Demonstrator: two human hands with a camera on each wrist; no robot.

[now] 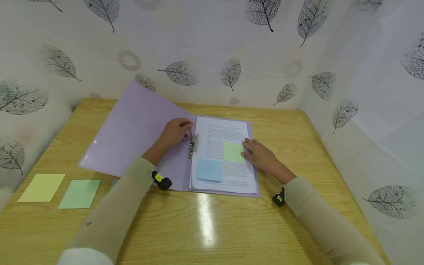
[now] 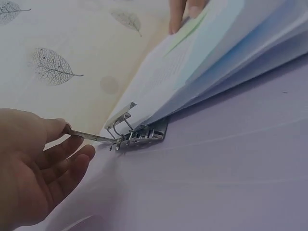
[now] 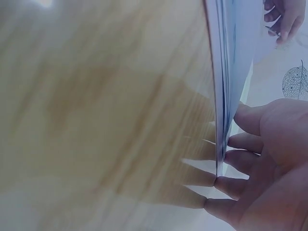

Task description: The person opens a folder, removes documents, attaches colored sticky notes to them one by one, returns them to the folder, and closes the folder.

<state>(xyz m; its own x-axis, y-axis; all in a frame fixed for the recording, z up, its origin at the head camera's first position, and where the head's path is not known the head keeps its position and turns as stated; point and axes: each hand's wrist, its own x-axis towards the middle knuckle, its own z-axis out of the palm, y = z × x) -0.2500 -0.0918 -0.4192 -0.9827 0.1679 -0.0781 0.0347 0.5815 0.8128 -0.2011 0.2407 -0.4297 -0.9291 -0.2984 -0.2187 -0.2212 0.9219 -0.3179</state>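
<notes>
A purple lever-clip folder (image 1: 132,129) lies open on the wooden table, its left cover raised at an angle. My left hand (image 1: 175,131) pinches the metal lever (image 2: 91,136) of the clip (image 2: 144,134) between thumb and forefinger; the other fingers curl loosely below. The stack of printed sheets (image 1: 228,129) lies on the folder's right side. A green sticky note (image 1: 233,152) and a blue sticky note (image 1: 209,170) are on its top page. My right hand (image 1: 260,156) touches the right edge of the stack, thumb on top, fingers (image 3: 240,142) fairly straight along the side.
Left of the folder, a yellow sticky note (image 1: 41,188) and a green sticky note (image 1: 79,194) lie on the table (image 1: 232,228). A blue piece (image 1: 114,182) shows partly behind the left sleeve. A leaf-patterned wall covering (image 1: 205,44) stands behind and beside the table.
</notes>
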